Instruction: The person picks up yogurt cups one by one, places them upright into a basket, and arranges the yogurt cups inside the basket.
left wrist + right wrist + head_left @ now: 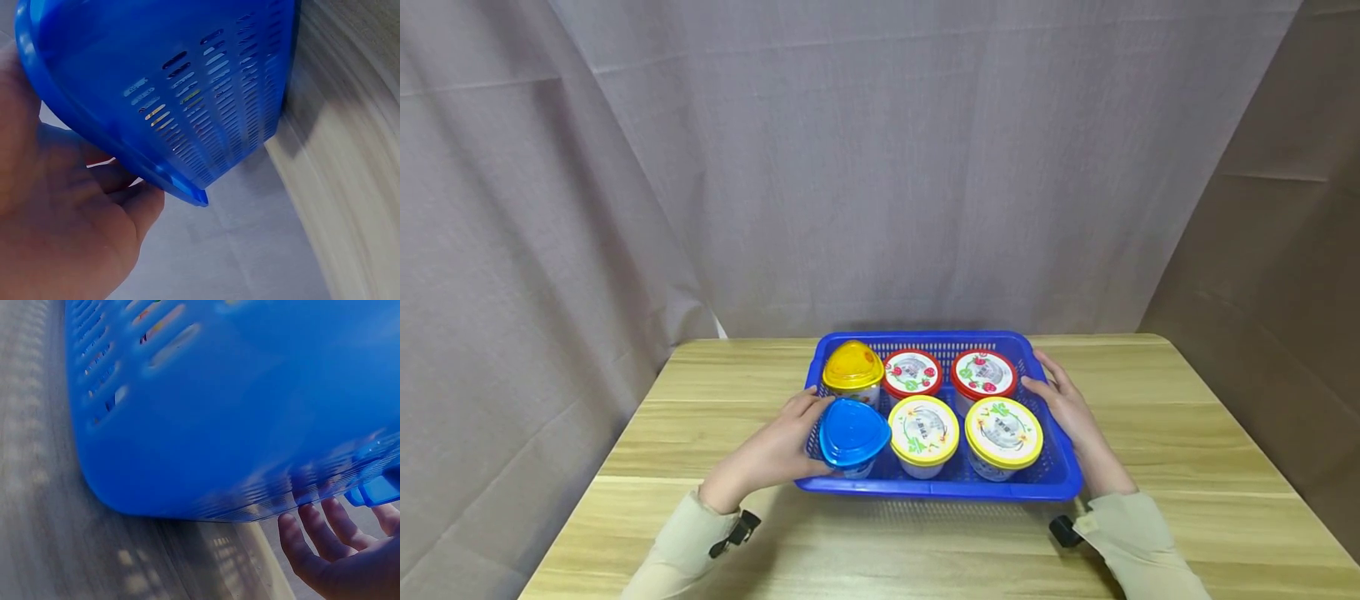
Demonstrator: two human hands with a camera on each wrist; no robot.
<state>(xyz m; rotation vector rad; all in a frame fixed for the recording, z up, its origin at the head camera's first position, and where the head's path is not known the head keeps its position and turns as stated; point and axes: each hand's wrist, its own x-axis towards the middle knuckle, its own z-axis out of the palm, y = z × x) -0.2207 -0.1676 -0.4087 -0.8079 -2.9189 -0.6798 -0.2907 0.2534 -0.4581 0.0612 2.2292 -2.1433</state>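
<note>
A blue plastic basket point(940, 490) with slotted sides holds several lidded tubs. My left hand point(778, 446) grips its left rim; in the left wrist view the fingers point(147, 203) bend under that rim. On the right side, my right hand point(1070, 408) holds the rim with its thumb over the edge, and the fingers point(306, 534) touch the outer wall. Nearest my left hand is a tub with a blue triangular lid point(853, 432), with a yellow triangular lid point(853, 365) behind it. Two round yellow-rimmed lids point(924, 429) sit in front of two red-rimmed ones point(912, 372).
The basket is over a wood-grain table point(700, 417), near its back edge. A grey cloth curtain point(880, 167) hangs behind, and a browner cloth point(1285, 292) is at the right. Black straps point(735, 533) are on the sleeves.
</note>
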